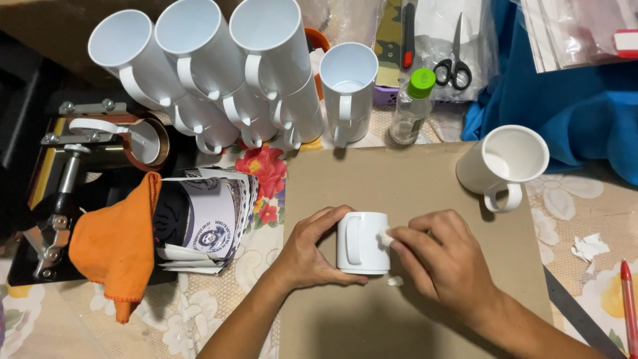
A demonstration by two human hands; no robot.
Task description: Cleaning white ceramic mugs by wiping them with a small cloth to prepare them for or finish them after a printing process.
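Note:
A white mug (pixel 362 242) lies on its side on a brown cardboard sheet (pixel 412 179), handle facing up. My left hand (pixel 312 249) grips the mug from the left, fingers curled over its top and bottom. My right hand (pixel 442 256) presses a small white wad (pixel 385 237) against the mug's right end. A little white scrap (pixel 395 281) lies on the cardboard just below the mug.
Another white mug (pixel 503 163) stands at the cardboard's right corner. Stacks of white mugs (pixel 219 73) fill the back. A mug press (pixel 100 143), an orange cloth (pixel 116 246) and printed paper sheets (pixel 206 223) sit left. Clear bottle (pixel 412 106), scissors (pixel 454 63), blue cloth (pixel 571 100), red pen (pixel 629 306).

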